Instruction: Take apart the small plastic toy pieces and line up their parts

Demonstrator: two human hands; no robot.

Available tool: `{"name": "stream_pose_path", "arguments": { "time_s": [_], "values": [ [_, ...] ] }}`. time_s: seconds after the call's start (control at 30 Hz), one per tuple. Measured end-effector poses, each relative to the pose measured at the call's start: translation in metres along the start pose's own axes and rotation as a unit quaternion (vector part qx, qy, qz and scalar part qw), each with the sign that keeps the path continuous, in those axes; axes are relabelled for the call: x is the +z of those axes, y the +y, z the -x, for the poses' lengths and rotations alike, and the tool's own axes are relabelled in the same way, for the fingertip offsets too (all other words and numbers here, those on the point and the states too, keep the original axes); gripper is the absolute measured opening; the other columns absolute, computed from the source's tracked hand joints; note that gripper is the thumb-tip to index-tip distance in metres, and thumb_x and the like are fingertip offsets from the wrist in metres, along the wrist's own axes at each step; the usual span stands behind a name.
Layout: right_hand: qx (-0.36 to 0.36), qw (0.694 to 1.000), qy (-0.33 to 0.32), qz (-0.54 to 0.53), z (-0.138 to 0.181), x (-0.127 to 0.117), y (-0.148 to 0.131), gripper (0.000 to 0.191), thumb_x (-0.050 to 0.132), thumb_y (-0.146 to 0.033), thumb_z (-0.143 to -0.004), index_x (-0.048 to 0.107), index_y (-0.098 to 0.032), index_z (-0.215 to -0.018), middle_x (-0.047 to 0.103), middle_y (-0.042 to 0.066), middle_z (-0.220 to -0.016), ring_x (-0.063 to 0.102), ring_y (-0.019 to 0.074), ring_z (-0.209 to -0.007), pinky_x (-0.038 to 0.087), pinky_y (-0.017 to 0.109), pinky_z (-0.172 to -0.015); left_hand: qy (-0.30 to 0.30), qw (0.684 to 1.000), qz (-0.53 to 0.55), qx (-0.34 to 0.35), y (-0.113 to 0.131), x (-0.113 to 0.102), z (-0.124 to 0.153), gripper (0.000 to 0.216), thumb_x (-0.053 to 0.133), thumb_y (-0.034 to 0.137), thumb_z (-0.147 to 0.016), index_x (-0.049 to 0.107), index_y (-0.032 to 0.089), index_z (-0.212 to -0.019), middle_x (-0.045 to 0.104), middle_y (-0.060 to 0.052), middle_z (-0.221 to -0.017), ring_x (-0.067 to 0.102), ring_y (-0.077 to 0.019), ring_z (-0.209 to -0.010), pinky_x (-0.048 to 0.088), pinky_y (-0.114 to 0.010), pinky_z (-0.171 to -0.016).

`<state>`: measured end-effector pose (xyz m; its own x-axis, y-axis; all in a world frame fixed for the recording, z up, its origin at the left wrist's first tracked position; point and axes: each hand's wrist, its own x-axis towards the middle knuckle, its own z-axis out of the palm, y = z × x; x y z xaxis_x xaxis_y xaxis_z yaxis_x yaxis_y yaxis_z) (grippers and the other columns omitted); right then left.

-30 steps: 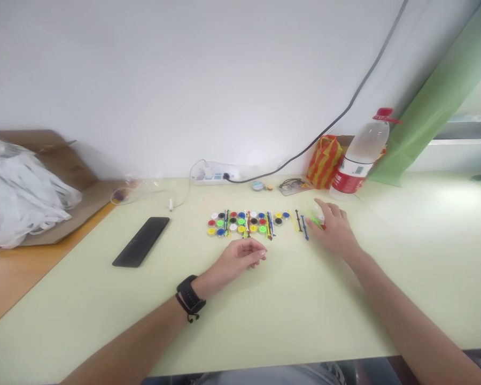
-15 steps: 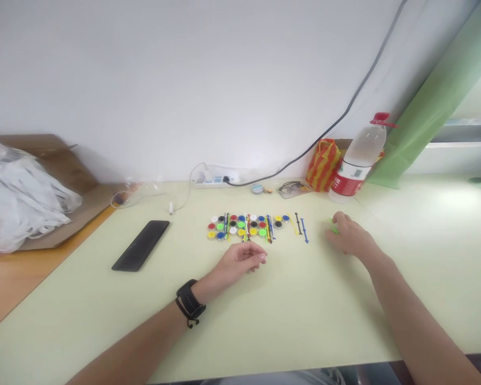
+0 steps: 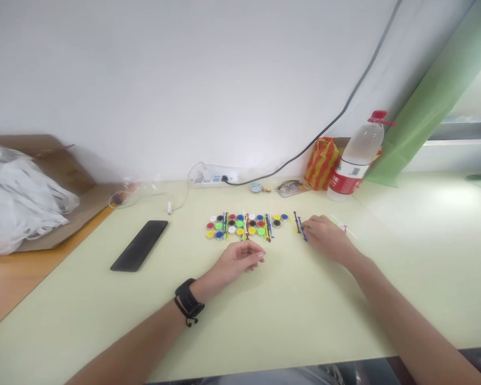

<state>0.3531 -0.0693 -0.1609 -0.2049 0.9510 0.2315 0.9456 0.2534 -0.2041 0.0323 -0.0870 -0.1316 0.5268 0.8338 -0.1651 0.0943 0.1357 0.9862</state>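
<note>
Several small coloured round caps lie in rows on the pale green table, with thin coloured sticks among them. To their right lie loose sticks: a yellow, a black and a blue stick. My right hand rests on the table with its curled fingertips at the blue stick; what they hold is hidden. A white stick with a red tip lies just beyond that hand. My left hand, loosely curled, rests below the caps and touches none of them. A black watch is on that wrist.
A black phone lies at the left. Along the wall are a power strip, a clear bag, glasses, a striped bag and a water bottle. A cardboard box with white plastic stands far left.
My right hand went right towards a green piece, then came back left to the loose sticks. The green piece is out of sight now. My left hand stayed put.
</note>
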Motion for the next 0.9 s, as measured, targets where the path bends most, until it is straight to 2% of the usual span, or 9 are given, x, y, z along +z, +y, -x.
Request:
{"name": "stream_pose_path", "arguments": {
  "time_s": [0.2,0.37,0.6,0.77,0.9],
  "values": [
    [0.014,1.0,-0.008,0.003,-0.001,-0.002,-0.001,0.02,0.053,-0.019,-0.092,0.072,-0.025,-0.095,0.073,0.006,-0.1,0.065,0.0253,-0.098,0.044,0.034,-0.074,-0.002,1.0,-0.003,0.005,0.0,0.001,0.0,0.031,0.079,0.045,-0.083,0.072,0.016,-0.092,0.068,-0.005,-0.086,0.06,-0.0144,-0.078,0.047,-0.027,-0.073],
    [0.028,0.999,-0.007,-0.018,0.001,-0.008,-0.007,0.017,0.05,-0.018,-0.091,0.064,-0.024,-0.085,0.072,0.004,-0.093,0.066,0.024,-0.09,0.042,0.034,-0.068,-0.002,1.0,0.001,0.006,-0.003,0.0,-0.001,0.031,0.079,0.045,-0.083,0.072,0.016,-0.093,0.069,-0.005,-0.089,0.06,-0.015,-0.08,0.047,-0.027,-0.073],
    [0.004,0.993,0.084,-0.08,0.005,-0.019,-0.017,0.011,0.043,-0.025,-0.098,0.051,-0.024,-0.091,0.066,0.008,-0.093,0.059,0.0273,-0.093,0.044,0.038,-0.077,-0.001,1.0,-0.003,0.011,0.0,0.001,0.0,0.031,0.08,0.046,-0.082,0.073,0.017,-0.091,0.069,-0.005,-0.087,0.06,-0.0148,-0.078,0.048,-0.027,-0.072],
    [0.037,0.987,0.042,-0.151,0.007,-0.021,-0.023,0.018,0.032,-0.034,-0.105,0.044,-0.026,-0.094,0.06,0.007,-0.091,0.056,0.0256,-0.088,0.045,0.038,-0.078,-0.003,1.0,-0.004,0.004,0.002,0.001,0.001,0.032,0.079,0.046,-0.082,0.073,0.016,-0.091,0.07,-0.005,-0.086,0.059,-0.0137,-0.075,0.047,-0.026,-0.072],
    [0.066,0.978,0.04,-0.193,0.005,-0.022,-0.027,0.022,0.033,-0.038,-0.105,0.045,-0.025,-0.092,0.06,0.006,-0.092,0.055,0.0248,-0.087,0.045,0.038,-0.078,-0.004,1.0,-0.007,0.007,0.001,0.001,0.001,0.032,0.079,0.047,-0.083,0.073,0.017,-0.092,0.07,-0.006,-0.087,0.06,-0.0145,-0.077,0.048,-0.026,-0.072]
  ]
}}
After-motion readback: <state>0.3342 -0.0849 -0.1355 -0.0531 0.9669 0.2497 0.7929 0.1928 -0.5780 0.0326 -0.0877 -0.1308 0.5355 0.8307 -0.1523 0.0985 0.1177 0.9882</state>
